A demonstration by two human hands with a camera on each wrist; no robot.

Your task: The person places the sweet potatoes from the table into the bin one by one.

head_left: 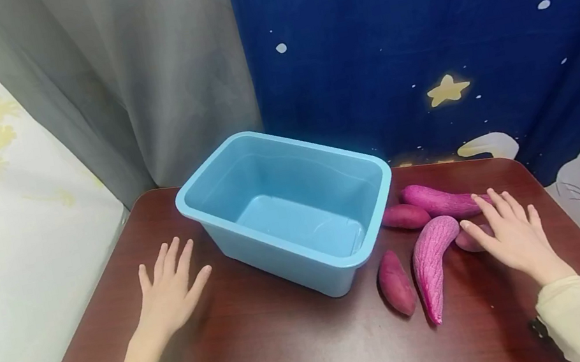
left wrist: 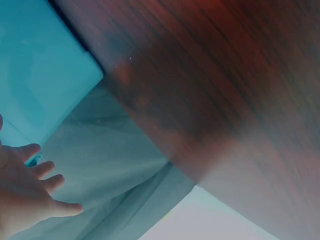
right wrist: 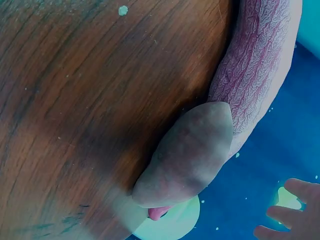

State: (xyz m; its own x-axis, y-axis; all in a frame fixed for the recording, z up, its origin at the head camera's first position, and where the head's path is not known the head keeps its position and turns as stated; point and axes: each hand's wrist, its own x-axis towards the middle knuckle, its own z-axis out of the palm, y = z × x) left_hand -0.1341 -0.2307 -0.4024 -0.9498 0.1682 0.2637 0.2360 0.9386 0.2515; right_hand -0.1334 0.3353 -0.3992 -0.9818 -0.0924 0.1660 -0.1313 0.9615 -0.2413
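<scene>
A light blue plastic tub (head_left: 293, 264) stands on the table with nothing in it. My left hand (head_left: 167, 296) is to its left, fingers spread and holding nothing; part of that hand (left wrist: 25, 195) shows in the left wrist view. My right hand (head_left: 515, 238), also spread, hovers over the right side beside a sweet potato (head_left: 470, 242), partly hidden by it. Near it curve two long wrinkled purple vegetables, eggplant-like: one in front (head_left: 434, 265), one behind (head_left: 436, 202). Two more sweet potatoes lie by the tub, one at the back (head_left: 406, 217) and one in front (head_left: 395, 284).
The dark red wooden table (head_left: 297, 354) has rounded far corners. Behind it hang a grey curtain (head_left: 182, 64) and a blue curtain (head_left: 351, 66) with stars and a cat print. A white patterned cloth (head_left: 12, 223) hangs along the left side.
</scene>
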